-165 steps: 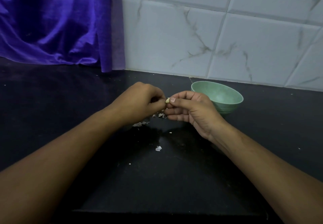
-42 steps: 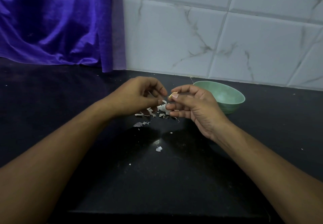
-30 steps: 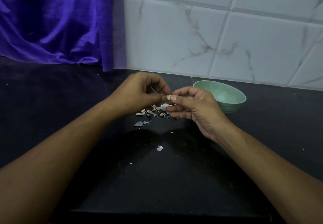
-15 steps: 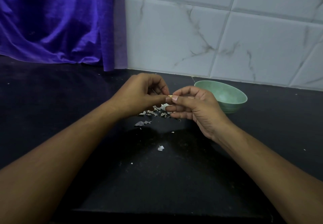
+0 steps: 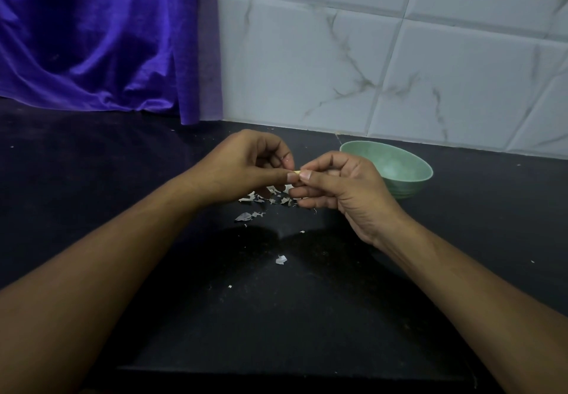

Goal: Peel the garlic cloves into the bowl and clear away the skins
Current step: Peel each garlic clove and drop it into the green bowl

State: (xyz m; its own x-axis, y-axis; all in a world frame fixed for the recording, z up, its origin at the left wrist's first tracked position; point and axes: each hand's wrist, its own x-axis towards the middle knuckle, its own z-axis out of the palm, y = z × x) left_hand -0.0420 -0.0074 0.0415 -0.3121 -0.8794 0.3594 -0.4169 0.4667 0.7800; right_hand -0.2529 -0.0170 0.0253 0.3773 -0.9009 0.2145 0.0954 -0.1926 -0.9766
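Note:
A small pale garlic clove [image 5: 296, 172] shows as a sliver between my two thumbs, above the black counter. My right hand [image 5: 335, 190] pinches it between thumb and forefinger, the other fingers curled below. My left hand [image 5: 246, 167] meets it from the left, thumb tip and curled fingers pinching at the clove's end. Most of the clove is hidden by the fingers. Under the hands lies a scatter of white garlic skins [image 5: 267, 198]. A green bowl [image 5: 408, 172] stands just behind my right hand; its contents are not clear.
One loose skin flake [image 5: 281, 259] lies nearer to me on the black counter [image 5: 276, 316], with tiny bits around it. A purple cloth [image 5: 101, 40] hangs at the back left. The white marble-tiled wall [image 5: 399, 55] closes off the back.
The left hand, apart from the right 1.4 s ago, has closed back in and pinches at the clove. Both hands stay over the skin pile; the bowl has not moved.

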